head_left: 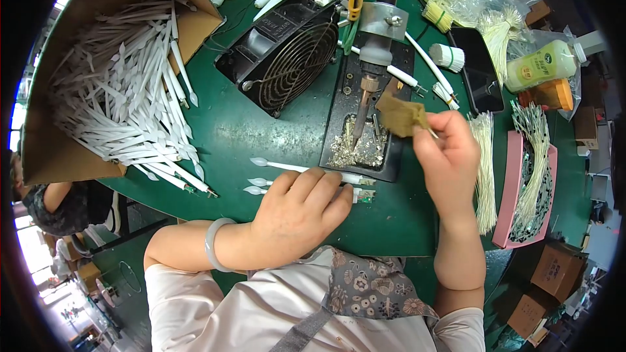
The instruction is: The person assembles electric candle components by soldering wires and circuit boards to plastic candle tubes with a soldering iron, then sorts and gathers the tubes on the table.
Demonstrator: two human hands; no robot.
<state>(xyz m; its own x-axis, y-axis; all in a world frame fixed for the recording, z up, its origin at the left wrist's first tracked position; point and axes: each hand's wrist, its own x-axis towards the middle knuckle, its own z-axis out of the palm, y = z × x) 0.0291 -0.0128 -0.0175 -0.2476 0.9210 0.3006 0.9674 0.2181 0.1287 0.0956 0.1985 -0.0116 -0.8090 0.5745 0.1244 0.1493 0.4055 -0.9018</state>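
Note:
Several white sticks point(358, 179) with flame-shaped tips and small green circuit boards at their other ends lie side by side on the green tabletop. My left hand point(293, 212) rests over them, its fingers curled across their middles and hiding part of them. Between thumb and fingers, my right hand point(450, 153) pinches a crumpled brown-green cloth point(401, 116). The cloth is just right of a soldering iron point(363, 107), which is clamped upright in a stand, tip down. Bits of solder point(355, 150) fill the tray around the tip.
A cardboard box point(59, 156) of white sticks stands at the left. Behind my hands are a black fan point(287, 52) and a phone point(479, 68). At the right are wire bundles point(484, 169), a pink tray point(505, 221) and a yellow-green bottle point(541, 66). Another person point(59, 208) sits at far left.

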